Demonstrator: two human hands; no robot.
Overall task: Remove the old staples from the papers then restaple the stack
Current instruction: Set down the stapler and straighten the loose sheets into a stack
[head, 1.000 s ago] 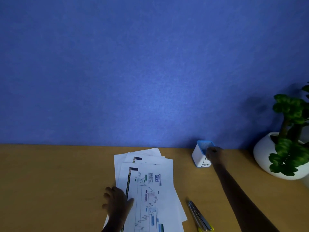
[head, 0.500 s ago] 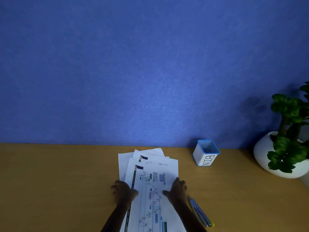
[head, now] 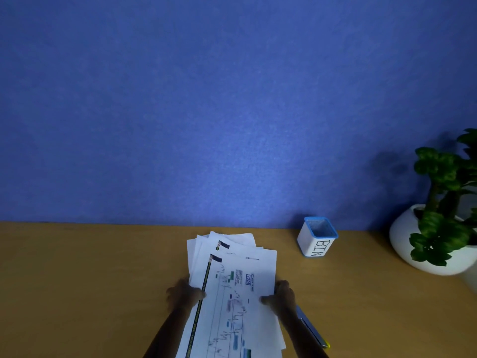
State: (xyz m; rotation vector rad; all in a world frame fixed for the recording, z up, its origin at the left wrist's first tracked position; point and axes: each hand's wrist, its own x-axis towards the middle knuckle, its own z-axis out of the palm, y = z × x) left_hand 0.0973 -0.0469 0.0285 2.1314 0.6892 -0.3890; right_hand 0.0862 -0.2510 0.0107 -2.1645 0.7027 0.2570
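In the head view, the papers [head: 233,288] lie at six o'clock, low in the middle of the picture, on a wooden desk [head: 90,280]. They are a loose fan of white sheets whose far corners do not line up, and the top sheet is printed with a chart and a dark stripe along its left edge. The left hand [head: 184,295] holds the stack at its nine o'clock edge, with the thumb lying on the top sheet and the fingers curled at the margin. The right hand [head: 282,297] takes the three o'clock edge in the same way, thumb on the paper and the other fingers tucked beside or under it. Both hands therefore pinch the sheets from opposite sides. Whether the stack is lifted off the desk or rests on it cannot be told. At four o'clock from the papers, just beside the right wrist and partly hidden by it, lies a silver tool [head: 311,328] with a yellow end, flat on the desk. At one o'clock from the stack, well apart from it, a small white bin [head: 316,245] with a blue rim and the letters BIN stands upright near the blue wall [head: 206,99]. Far out at three o'clock, a round white pot [head: 405,241] holds a green plant [head: 444,182], cut off by the frame edge.
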